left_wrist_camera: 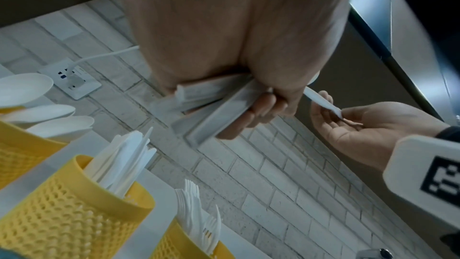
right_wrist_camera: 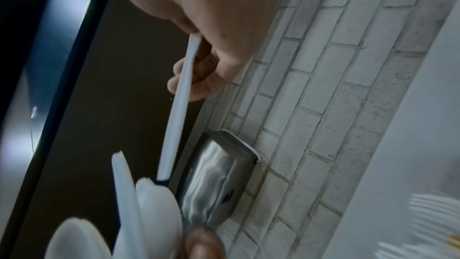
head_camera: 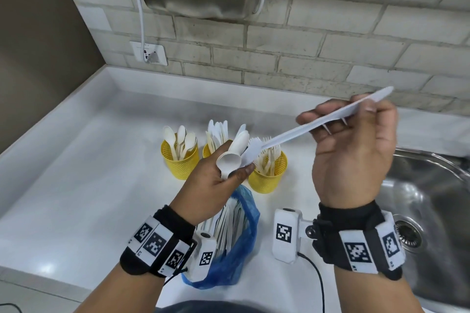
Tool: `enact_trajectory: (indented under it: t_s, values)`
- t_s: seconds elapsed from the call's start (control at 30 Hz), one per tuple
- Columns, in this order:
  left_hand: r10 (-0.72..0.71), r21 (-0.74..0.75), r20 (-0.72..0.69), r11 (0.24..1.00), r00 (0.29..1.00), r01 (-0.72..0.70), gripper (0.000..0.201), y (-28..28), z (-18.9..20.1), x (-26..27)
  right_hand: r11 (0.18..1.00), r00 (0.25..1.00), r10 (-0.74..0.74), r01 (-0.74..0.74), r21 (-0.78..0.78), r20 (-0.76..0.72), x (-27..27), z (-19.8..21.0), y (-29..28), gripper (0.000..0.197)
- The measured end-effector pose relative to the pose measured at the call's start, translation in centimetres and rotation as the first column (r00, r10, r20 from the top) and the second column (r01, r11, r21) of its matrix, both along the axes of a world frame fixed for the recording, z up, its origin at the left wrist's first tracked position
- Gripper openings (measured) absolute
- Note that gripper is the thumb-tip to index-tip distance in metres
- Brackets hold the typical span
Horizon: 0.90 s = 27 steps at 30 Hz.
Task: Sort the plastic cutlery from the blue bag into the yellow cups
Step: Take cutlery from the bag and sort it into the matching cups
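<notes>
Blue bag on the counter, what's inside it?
Inside the blue bag are long white cutlery pieces, bunched together. The wrist camera covers part of them, so their ends and kinds cannot be told.
</notes>
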<state>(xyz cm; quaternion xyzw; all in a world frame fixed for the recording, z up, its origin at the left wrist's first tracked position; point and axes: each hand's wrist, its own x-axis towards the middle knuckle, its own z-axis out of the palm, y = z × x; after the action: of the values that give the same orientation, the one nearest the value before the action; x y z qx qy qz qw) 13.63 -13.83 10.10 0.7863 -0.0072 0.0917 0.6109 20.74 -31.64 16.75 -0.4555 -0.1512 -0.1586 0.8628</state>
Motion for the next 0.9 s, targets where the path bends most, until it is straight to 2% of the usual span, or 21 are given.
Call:
enact_trajectory:
  t_s: [0.1, 0.2, 0.27, 0.33, 0.43, 0.53, 0.63, 0.7, 0.83, 0.9]
  values:
    - [0.016, 0.026, 0.055, 1.0, 0.998, -0.018, 0.027, -0.1, 0.1, -0.1, 0.997, 0.994, -0.072, 0.074, -0.027, 0.083, 0.2, 0.2, -0.3, 0.013]
    - [0.034, 0.083, 0.136, 0.996, 0.99, -0.045, 0.024, -0.3, 0.3, 0.0, 0.958, 0.984, 0.034, 0.019, -0.287, 0.176, -0.2, -0.7, -0.1, 0.007]
    - [0.034, 0.13, 0.18, 0.99, 0.983, -0.058, 0.03, -0.3, 0.2, 0.1, 0.903, 0.981, 0.134, -0.062, -0.425, 0.141, -1.0, -1.5, 0.0, 0.007]
    - [0.038, 0.156, 0.192, 0.985, 0.981, -0.068, 0.032, -0.1, 0.3, 0.2, 0.853, 0.973, 0.215, -0.146, -0.5, 0.082, -1.8, -2.3, 0.2, 0.009]
    - [0.045, 0.145, 0.186, 0.987, 0.981, -0.073, 0.03, 0.1, 0.3, 0.1, 0.773, 0.964, 0.261, -0.176, -0.61, 0.053, -2.1, -3.1, 0.5, 0.002]
    - [0.065, 0.128, 0.162, 0.988, 0.985, -0.086, 0.033, 0.0, 0.5, 0.0, 0.747, 0.962, 0.263, -0.151, -0.648, 0.079, -1.9, -3.5, 0.6, 0.006]
    - [0.057, 0.117, 0.142, 0.99, 0.988, -0.074, 0.022, -0.3, 0.7, 0.0, 0.799, 0.976, 0.193, -0.095, -0.594, 0.103, -1.9, -3.4, 0.8, 0.006]
    - [0.05, 0.121, 0.126, 0.991, 0.991, -0.065, 0.028, -0.3, 0.6, 0.0, 0.821, 0.98, 0.178, -0.097, -0.563, 0.09, -1.8, -3.5, 0.9, 0.003]
    - [0.033, 0.124, 0.114, 0.991, 0.993, -0.047, 0.032, -0.2, 0.6, 0.0, 0.773, 0.968, 0.238, -0.144, -0.618, 0.072, -1.5, -3.7, 0.7, 0.009]
    - [0.027, 0.128, 0.108, 0.991, 0.994, -0.041, 0.03, -0.2, 0.6, 0.0, 0.761, 0.974, 0.215, -0.119, -0.638, 0.074, -1.4, -3.7, 0.7, 0.01]
